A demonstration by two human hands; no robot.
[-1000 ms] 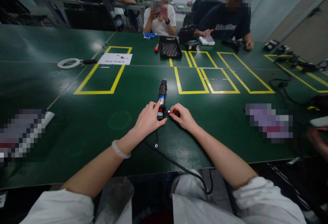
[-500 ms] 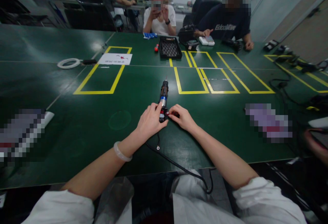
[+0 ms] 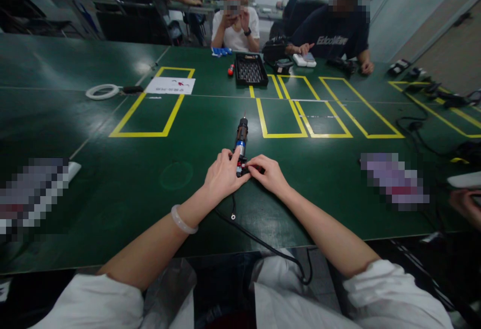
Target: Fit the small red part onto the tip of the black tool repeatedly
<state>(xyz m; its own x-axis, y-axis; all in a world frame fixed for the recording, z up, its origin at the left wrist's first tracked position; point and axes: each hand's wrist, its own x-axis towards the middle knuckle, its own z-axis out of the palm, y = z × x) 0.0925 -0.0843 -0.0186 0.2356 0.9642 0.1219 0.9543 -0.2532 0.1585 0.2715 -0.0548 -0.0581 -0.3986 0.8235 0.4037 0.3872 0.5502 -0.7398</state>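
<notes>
A slim electric screwdriver (image 3: 242, 131) lies on the green table with its thin bit pointing away from me. Its inner parts are bare: a blue and silver motor section, then a small red and grey part (image 3: 239, 169) at the near end. My left hand (image 3: 224, 172) is closed around that near end from the left, index finger along the silver section. On the right, my right hand (image 3: 268, 173) pinches at the same end, with thumb and fingertips together; what they grip is too small to make out. A black cable (image 3: 259, 241) and a short wire with a ring terminal (image 3: 233, 216) trail toward me.
Ahead stand a black tray (image 3: 251, 70) of small parts and a red-and-white item (image 3: 230, 70). Yellow tape outlines, a paper sheet (image 3: 171, 86) and a coiled white cable (image 3: 102, 92) lie farther off. A blurred purple object (image 3: 394, 178) is at right. People sit opposite.
My left thumb and fingers have shifted slightly to the right, covering more of the screwdriver's near end. My right hand stays pinched at nearly the same spot.
</notes>
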